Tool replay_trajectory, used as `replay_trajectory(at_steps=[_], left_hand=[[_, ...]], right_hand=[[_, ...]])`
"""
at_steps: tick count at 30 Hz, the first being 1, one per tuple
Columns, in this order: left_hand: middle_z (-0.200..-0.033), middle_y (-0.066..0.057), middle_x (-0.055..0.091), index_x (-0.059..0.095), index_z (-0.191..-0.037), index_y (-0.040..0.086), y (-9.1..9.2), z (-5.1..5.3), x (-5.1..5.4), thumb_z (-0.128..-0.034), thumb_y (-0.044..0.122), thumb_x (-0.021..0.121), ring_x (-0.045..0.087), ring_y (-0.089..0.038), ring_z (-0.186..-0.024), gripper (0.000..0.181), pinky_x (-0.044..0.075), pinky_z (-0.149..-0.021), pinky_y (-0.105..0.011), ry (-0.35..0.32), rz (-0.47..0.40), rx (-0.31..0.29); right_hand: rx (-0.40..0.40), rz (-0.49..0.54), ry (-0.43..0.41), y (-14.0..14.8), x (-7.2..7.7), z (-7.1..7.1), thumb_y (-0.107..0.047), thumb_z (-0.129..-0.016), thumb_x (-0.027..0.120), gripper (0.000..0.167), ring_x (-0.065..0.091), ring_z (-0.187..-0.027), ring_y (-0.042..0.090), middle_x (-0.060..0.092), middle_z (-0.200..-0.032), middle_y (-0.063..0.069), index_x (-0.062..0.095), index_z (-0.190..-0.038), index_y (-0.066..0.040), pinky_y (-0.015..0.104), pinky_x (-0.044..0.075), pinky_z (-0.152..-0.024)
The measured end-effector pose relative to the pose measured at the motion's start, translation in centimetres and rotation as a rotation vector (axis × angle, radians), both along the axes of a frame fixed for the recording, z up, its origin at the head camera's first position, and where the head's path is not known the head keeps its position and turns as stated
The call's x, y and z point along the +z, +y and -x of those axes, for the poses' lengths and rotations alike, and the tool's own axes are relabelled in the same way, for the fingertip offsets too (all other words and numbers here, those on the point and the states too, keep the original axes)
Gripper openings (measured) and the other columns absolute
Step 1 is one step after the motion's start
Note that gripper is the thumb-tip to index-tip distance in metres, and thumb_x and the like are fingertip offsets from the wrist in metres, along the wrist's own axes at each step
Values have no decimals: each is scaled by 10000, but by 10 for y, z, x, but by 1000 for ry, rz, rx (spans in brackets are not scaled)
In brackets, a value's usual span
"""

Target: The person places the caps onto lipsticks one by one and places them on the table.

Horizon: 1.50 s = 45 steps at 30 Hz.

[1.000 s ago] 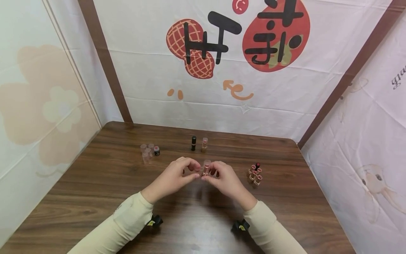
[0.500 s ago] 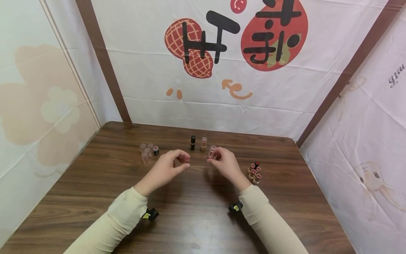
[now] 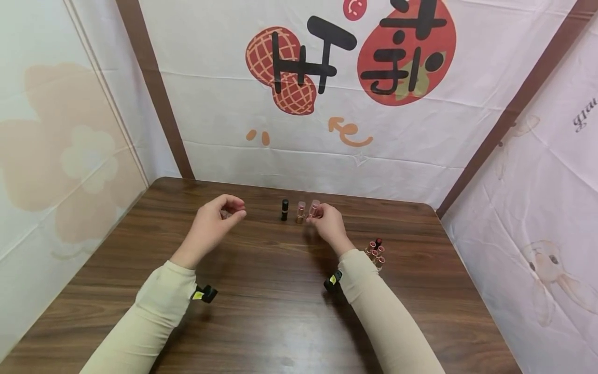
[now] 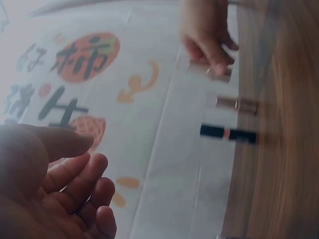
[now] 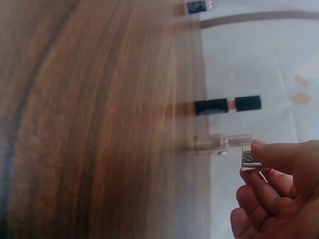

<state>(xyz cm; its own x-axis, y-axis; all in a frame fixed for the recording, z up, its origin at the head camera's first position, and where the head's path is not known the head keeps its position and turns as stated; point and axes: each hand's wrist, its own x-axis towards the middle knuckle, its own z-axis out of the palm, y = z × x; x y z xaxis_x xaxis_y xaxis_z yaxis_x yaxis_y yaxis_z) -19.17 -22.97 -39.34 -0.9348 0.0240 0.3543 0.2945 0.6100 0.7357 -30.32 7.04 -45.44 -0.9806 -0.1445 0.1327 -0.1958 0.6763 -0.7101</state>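
My right hand (image 3: 330, 223) pinches a lipstick with a clear cap (image 3: 314, 206) near the table's back edge. Just left of it, a second clear-capped lipstick (image 3: 300, 214) stands upright, and a black lipstick tube (image 3: 284, 210) stands beside that one. In the right wrist view, thumb and fingers grip the held lipstick (image 5: 250, 158), and its lower end appears off the table. My left hand (image 3: 210, 223) hovers over the table's left part with fingers loosely curved; the left wrist view shows nothing between thumb and fingers. It covers most of the clear caps (image 3: 226, 213) behind it.
Several uncapped lipsticks (image 3: 375, 253) stand bunched to the right, partly behind my right forearm. A printed cloth (image 3: 215, 156) hangs behind the wooden table (image 3: 261, 291). In the right wrist view a small dark-labelled item (image 5: 196, 7) shows at the far end.
My hands have parted. The right hand has carried the capped lipstick forward beside the standing ones. The left hand has let go of it and moved left and forward toward the clear caps.
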Motion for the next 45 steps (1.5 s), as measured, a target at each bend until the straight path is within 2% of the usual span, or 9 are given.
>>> replay_trajectory(at_steps=[3,7,9,12,17,23,28,39,45], left_hand=[[-1077,-73,689,660,-1198,84,-12,4,-1,-1001,272,694,666,-225,-856,274,518,-665,-250,-25,-5,28],[-1110,-116,686,648,-1221,64,-27,10,-2,-1013,275,673,667,-272,-941,297,516,-794,-330,-65,3,53],[-1140,-137,687,639,-1241,44,-34,12,-3,-1021,285,658,651,-288,-1004,326,495,-870,-388,-91,27,57],[-1180,-169,679,624,-1259,23,-46,15,-4,-1029,271,643,629,-315,-1072,338,483,-918,-465,-148,77,55],[-1184,-215,666,607,-1257,-36,-62,18,-9,-1015,205,642,624,-357,-1089,343,494,-923,-504,-242,156,64],[-1153,-228,675,611,-1224,-61,-70,21,-23,-977,256,698,642,-375,-1063,411,507,-895,-520,-344,265,88],[-1188,-250,659,587,-1246,-89,-70,22,-32,-952,325,724,638,-392,-1082,525,515,-899,-526,-408,301,94],[-1215,-250,642,568,-1281,-77,-66,22,-45,-953,342,726,623,-399,-1088,555,508,-888,-533,-428,306,138],[-1200,-248,646,576,-1266,-71,-66,23,-50,-948,335,732,621,-403,-1086,539,504,-893,-544,-420,317,153]], right_hand=[[-35,-5,-36,1,-5,7,-176,-895,812,153,645,-858,213,707,-924,53,689,-948,-103,396,530,-793],[-58,-9,-81,5,-13,16,-169,-900,805,140,618,-853,220,702,-926,62,698,-949,-93,400,514,-797],[-64,-10,-97,7,-17,19,-171,-899,807,139,597,-838,223,693,-908,64,699,-935,-91,391,500,-784],[-73,-1,-115,9,-20,22,-174,-900,805,133,580,-823,221,685,-892,60,700,-915,-94,381,484,-768],[-92,11,-145,8,-23,28,-178,-895,810,127,581,-846,227,697,-929,58,713,-924,-102,381,481,-780],[-103,-13,-137,3,-22,32,-173,-883,822,135,586,-867,240,706,-941,60,723,-936,-98,393,489,-818],[-95,-34,-127,1,-24,33,-183,-892,815,141,595,-856,233,698,-913,56,719,-944,-94,395,494,-815],[-97,-71,-148,-4,-22,32,-203,-887,820,209,606,-903,247,699,-973,65,709,-1019,-85,407,498,-841],[-86,-55,-133,-2,-15,31,-199,-874,830,319,639,-1020,277,704,-1078,98,697,-1129,-60,427,516,-923]])
